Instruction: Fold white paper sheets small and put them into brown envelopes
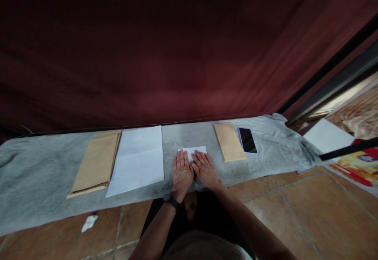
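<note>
A small folded white paper (193, 150) lies on the grey cloth in front of me, its far edge showing past my fingertips. My left hand (181, 169) rests flat on its left part, fingers stretched out and close together. On the right part my right hand (204, 168) presses down with its fingers spread. The two thumbs nearly meet in the middle, and the near part of the paper is hidden under the hands. Just left of them lie white paper sheets (138, 159). A brown envelope (229, 141) lies to the right.
A stack of brown envelopes (96, 159) lies left of the sheets. Beside the right envelope is a phone (248, 140). Grey cloth (38, 169) covers the narrow bench, backed by a dark red curtain (177, 55). Crumpled tissue (89, 222) lies on the tiled floor.
</note>
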`<state>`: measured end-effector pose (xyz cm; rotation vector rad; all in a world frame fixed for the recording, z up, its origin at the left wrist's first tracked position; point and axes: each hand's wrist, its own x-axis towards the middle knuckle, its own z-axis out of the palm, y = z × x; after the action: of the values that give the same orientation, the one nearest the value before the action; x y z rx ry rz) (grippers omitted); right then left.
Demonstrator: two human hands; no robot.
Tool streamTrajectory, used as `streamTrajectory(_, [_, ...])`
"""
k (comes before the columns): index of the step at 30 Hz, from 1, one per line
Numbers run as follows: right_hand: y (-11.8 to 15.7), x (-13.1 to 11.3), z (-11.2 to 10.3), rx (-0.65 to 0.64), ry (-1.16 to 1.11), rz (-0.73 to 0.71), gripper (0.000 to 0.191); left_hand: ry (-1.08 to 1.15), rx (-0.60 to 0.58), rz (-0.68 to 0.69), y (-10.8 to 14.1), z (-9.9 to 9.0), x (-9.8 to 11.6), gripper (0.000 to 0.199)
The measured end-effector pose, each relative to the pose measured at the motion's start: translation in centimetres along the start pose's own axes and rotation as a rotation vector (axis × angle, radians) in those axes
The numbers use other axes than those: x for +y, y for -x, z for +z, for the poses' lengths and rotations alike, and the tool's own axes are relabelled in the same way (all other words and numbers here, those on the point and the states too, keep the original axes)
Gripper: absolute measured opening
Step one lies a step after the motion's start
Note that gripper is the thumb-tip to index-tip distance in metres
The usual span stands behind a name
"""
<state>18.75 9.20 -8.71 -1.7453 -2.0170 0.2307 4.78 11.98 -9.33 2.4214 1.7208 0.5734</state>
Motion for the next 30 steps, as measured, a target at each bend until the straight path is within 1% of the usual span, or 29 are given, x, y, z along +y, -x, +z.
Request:
streamTrajectory(3, [0.5,-0.3,0.3,0.005,0.033,0.014,0.049,-0.008,-0.003,-0.009,0.1,0.0,-0.1,0.059])
streamTrajectory(8, [0.8,1.0,0.1,0.047,0.091,0.066,0.054,0.026,0.055,-0.034,0.6,-0.2,-1.1,0.061])
streamTrajectory(12, [0.9,1.6,0.1,0.073,0.09,0.072,0.057,0.042,0.077,-0.06,1.2,-0.8,-2.0,0.059])
streamTrajectory(15, [1.0,1.6,0.2,0.071,0.076,0.071,0.057,0.05,0.093,-0.093,1.3,-1.2,-1.7,0.059])
streamTrajectory(17, [1.0,1.5,0.2,0.067,0.065,0.072,0.057,0.063,0.072,-0.06,1.3,-1.4,-0.8,0.058])
streamTrajectory(20, [0.9,1.4,0.1,0.054,0.058,0.077,0.058,0.093,-0.031,0.095,1.4,-1.3,0.6,0.057])
streamTrajectory(22, [0.8,1.3,-0.2,0.046,0.047,0.084,0.057,0.099,-0.077,0.151,1.6,-1.0,1.1,0.056])
streamTrajectory(26, [0.9,0.9,-0.6,0.055,-0.005,0.106,0.055,0.092,-0.079,0.145,2.0,-0.6,0.9,0.057])
streamTrajectory(30, [2.0,0.3,-0.5,0.019,-0.033,0.034,0.052,0.054,-0.098,0.171,2.1,-0.4,0.4,0.056])
